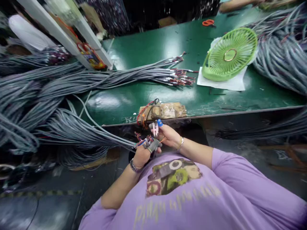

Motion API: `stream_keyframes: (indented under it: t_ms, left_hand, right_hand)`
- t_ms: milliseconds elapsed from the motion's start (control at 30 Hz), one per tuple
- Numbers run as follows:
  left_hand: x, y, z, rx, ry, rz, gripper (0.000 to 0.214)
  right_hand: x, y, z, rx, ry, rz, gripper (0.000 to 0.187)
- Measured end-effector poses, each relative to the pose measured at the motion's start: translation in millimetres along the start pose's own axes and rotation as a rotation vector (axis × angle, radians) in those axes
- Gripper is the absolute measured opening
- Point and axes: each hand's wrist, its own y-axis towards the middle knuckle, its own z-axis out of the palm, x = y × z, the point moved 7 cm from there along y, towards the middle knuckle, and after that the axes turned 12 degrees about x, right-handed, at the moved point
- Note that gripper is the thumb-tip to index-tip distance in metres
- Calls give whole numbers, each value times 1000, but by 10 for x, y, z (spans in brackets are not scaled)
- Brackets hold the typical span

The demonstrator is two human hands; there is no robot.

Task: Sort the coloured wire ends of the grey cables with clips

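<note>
The left hand (142,155) squeezes gray cables (117,139) with bright ends, the right hand (169,136) pinches a pink thing (155,129), and wood (169,111) sits at twelve o'clock.

This is a wiring workshop. Thick bundles of grey cable (72,84) lie left and right on a long green surface (144,51), with orange-handled scissors (208,22) near its far side.

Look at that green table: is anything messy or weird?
Slightly messy: loose dark scraps lie on the green table in front of the green fan, like litter, and pale marks spot the table's front edge near the wooden block.
</note>
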Motion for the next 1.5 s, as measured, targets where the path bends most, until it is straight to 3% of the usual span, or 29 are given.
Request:
stream_keyframes:
  t_ms: [300,433,600,733,967,1167,1367,1500]
  left_hand:
    - [-63,-115,13,10,33,74,33]
    - [-68,-204,-5,-26,66,112,29]
    - [-146,-212,-19,-126,78,182,30]
    - [-191,-199,-20,-192,104,207,32]
    - [-150,-229,-44,-297,234,271,30]
    - [-232,-257,-27,-360,283,342,24]
    - [-240,-202,-8,-338,266,372,25]
    - [-163,-194,-14,-336,296,369,24]
  right_hand:
    - [-59,-89,-9,46,60,113,56]
    - [-56,-106,13,90,45,133,47]
    - [-9,-89,-52,41,-88,9,29]
    - [75,-101,-130,-9,-266,-166,45]
    - [-37,-39,-29,102,-212,-21,54]
    - [118,-63,-110,-5,-530,-222,59]
    - [-5,2,-94,12,-127,-56,50]
    - [-9,7,-46,-42,-6,-42,43]
